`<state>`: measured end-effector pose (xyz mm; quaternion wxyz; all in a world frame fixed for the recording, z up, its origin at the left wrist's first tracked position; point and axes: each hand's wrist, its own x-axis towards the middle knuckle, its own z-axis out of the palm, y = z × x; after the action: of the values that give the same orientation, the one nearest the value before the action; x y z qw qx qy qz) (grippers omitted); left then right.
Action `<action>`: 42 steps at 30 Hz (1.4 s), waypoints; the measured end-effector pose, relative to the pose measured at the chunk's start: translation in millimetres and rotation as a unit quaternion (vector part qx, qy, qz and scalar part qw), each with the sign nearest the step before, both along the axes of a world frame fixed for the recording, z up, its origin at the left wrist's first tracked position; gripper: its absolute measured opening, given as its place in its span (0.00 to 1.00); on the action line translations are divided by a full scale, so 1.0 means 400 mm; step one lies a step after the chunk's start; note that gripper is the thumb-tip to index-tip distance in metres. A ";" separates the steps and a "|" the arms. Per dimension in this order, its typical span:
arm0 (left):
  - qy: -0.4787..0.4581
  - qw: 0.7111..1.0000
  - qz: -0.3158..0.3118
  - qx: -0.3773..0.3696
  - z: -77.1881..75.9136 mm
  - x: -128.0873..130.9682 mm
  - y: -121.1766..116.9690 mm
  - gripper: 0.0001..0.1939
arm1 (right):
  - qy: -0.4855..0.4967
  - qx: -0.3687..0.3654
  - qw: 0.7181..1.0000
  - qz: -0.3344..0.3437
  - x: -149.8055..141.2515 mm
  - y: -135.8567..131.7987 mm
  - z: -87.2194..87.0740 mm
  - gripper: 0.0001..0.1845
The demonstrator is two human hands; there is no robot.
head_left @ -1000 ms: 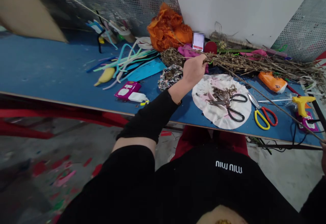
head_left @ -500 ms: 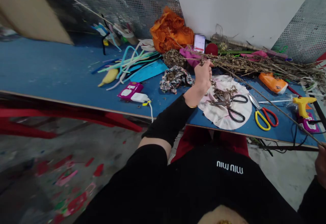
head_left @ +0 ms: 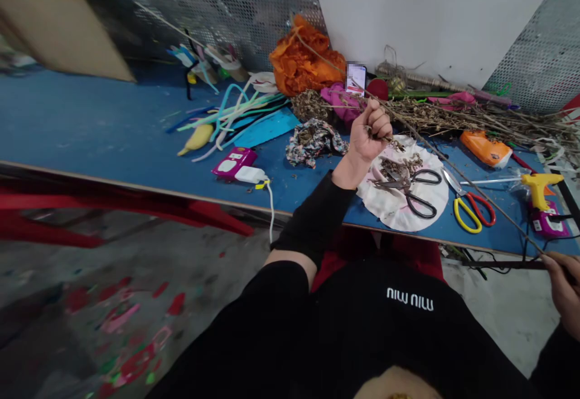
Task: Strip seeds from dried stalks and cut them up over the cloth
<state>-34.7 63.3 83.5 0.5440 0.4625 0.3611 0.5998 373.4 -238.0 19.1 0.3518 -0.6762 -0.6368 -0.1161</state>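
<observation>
My right hand point(head_left: 564, 281), at the right edge, pinches the lower end of a long dry plant stem point(head_left: 426, 142). The stem slants up and left over the table, past the orange crumpled wrap. My left hand point(head_left: 372, 132) is raised over the table with its fingers curled around brown dried leaves point(head_left: 377, 135), some poking out of the fist. Below it lies a round white cloth point(head_left: 385, 210) bearing a small heap of dried bits point(head_left: 410, 162) and black-handled scissors point(head_left: 419, 190). Scissors with red and yellow handles point(head_left: 471, 208) lie to the right.
Dried branches point(head_left: 453, 118) are piled along the back, near a lit phone point(head_left: 356, 80). At right are a yellow glue gun point(head_left: 539, 187) and an orange packet point(head_left: 487, 148). A patterned cloth point(head_left: 312, 145), a banana-shaped thing point(head_left: 198, 138) and a purple-white box point(head_left: 233, 162) are left.
My left hand has come away from the stem, turning and moving slightly right with dried leaves in its fist. My right hand has shifted left into view, still holding the stem.
</observation>
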 end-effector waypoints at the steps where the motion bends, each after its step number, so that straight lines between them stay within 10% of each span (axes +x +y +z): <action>1: -0.006 1.000 -0.001 -0.001 -0.001 -0.003 -0.002 0.27 | 0.024 -0.025 0.999 0.015 0.002 -0.002 -0.001 0.13; 12: -0.271 0.957 0.099 -0.037 0.063 -0.094 0.048 0.24 | 0.063 -0.076 0.995 0.022 0.006 -0.004 -0.005 0.15; 19: 0.018 0.960 0.218 0.176 -0.003 -0.156 0.107 0.26 | 0.018 -0.052 0.998 0.013 0.029 -0.031 -0.002 0.16; 29: 0.408 0.829 0.198 0.327 -0.033 -0.192 0.118 0.22 | -0.009 -0.044 0.997 0.061 0.025 -0.014 0.002 0.15; 37: 0.532 0.742 0.208 0.350 -0.066 -0.202 0.139 0.19 | -0.012 -0.060 0.997 0.057 0.037 -0.021 0.000 0.15; 42: 0.531 0.740 0.228 0.345 -0.060 -0.195 0.134 0.25 | -0.014 -0.063 0.997 0.045 0.044 -0.020 -0.007 0.18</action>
<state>-112.7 116.9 59.3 -0.0854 0.7661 0.4544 0.4464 391.0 -245.9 16.3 0.3043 -0.6660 -0.6775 -0.0693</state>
